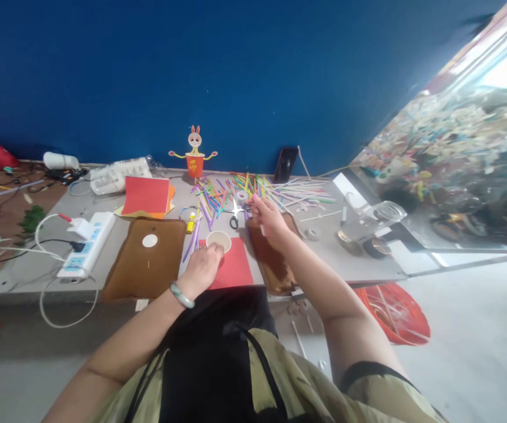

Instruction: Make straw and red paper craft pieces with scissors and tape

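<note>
I look down on a grey counter (323,247) set against a deep blue wall (235,70). My left hand (202,264) rests curled against the near rim of a small paper cup (218,239), which stands upright at the far edge of a red paper sheet (235,267); I cannot tell whether the fingers actually clasp the cup or only touch it. My right hand (267,216) is raised just beyond the sheet, fingers pinched on a short pale straw piece (262,228), above a brown pad (273,258).

Just left of that hand lie scissors (234,214) with black handles, and behind them a loose heap of coloured drinking straws (235,191) spreads across the counter toward the wall. A second, larger brown pad (147,258) with 1 white disc on it lies left of the cup. Farther left sit a white power strip (88,244) and a stack of red and orange paper (146,197). A paper-cup rabbit figure (195,154) with straw arms stands against the wall, and a dark phone (285,164) leans there to its right. An orange plastic bag (394,314) lies on the floor below the counter's right end.
</note>
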`<state>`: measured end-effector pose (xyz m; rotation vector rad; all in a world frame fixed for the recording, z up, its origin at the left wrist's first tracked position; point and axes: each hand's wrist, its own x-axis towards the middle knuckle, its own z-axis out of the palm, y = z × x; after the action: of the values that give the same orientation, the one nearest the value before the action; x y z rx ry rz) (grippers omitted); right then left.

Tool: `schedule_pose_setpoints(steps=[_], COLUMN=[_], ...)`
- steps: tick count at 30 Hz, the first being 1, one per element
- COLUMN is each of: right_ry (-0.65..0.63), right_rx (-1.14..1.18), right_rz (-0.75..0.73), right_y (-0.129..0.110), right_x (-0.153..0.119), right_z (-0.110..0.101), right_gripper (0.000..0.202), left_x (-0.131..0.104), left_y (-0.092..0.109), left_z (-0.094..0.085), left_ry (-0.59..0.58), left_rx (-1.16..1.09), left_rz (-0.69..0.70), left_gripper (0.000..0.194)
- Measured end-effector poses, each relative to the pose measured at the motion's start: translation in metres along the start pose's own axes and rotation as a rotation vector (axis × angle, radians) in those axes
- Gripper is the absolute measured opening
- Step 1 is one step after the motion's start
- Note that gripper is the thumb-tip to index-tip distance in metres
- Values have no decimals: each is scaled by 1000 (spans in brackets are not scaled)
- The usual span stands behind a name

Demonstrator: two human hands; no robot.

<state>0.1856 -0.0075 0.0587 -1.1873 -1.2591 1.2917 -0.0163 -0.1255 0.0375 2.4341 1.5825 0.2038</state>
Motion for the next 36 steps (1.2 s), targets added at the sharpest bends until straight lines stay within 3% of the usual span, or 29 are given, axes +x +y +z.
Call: schedule_pose_setpoints(steps=[7, 11, 15, 21, 24, 28, 30, 33, 36], right_ry=[101, -71, -258, -499, -525, -429, -374, -401, -375], right_rx=[109, -145, -574, -752, -818, -641, -391, -74, -143], right_rz=[26, 179, 210, 305, 266, 128, 92, 77, -50], right_y=[0, 2, -1, -21, -31, -27, -17, -2, 11], right_x=[11, 13, 15, 17, 13, 3, -7, -29, -53], right_z=[-13, -11, -1, 5, 5, 7, 8, 9, 5], right_gripper=[50, 43, 18, 73, 65, 25, 22, 26, 13], left_x=[0, -1, -2, 1, 1, 0, 0, 1, 0], left_y=[-1, 0, 0, -3, -3, -2, -2, -2, -3], left_z=[1, 1, 0, 8, 9, 4, 2, 0, 0], left_ry=[17, 35, 29, 11, 2, -12, -18, -46, -52], left_rx=[-7, -9, 25, 82, 86, 70, 66, 64, 67], left_rz=[8, 18, 26, 16, 8, 9, 12, 13, 4], left_gripper=[25, 26, 26, 28, 28, 31, 32, 32, 32])
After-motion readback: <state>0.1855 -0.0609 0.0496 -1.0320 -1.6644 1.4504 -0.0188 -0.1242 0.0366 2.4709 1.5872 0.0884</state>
